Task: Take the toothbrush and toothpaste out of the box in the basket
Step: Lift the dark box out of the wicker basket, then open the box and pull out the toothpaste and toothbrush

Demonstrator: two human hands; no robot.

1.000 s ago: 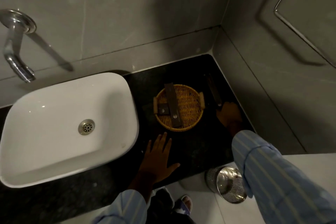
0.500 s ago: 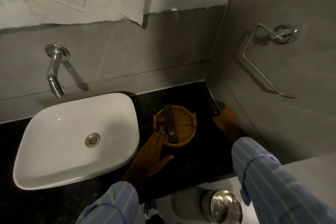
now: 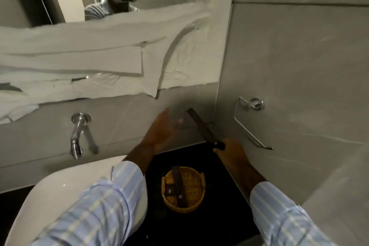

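Dark desk (image 3: 219, 215) carries the basket (image 3: 183, 189) at 6 o'clock, another box (image 3: 178, 186) inside; above, right hand (image 3: 229, 151) clamps one box (image 3: 202, 128) by its end, free end toward 11 o'clock, likely for the spread left hand (image 3: 159, 131) to open

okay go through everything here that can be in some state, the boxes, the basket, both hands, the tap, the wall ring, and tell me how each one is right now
Long dark box: lifted, tilted, held at its lower end.
Right hand: closed on that box.
Left hand: open, empty, raised beside the box.
Basket: upright on the dark counter, holding boxes.
Second long box: lying in the basket.
Tap: no water visible.
Wall ring: bare.
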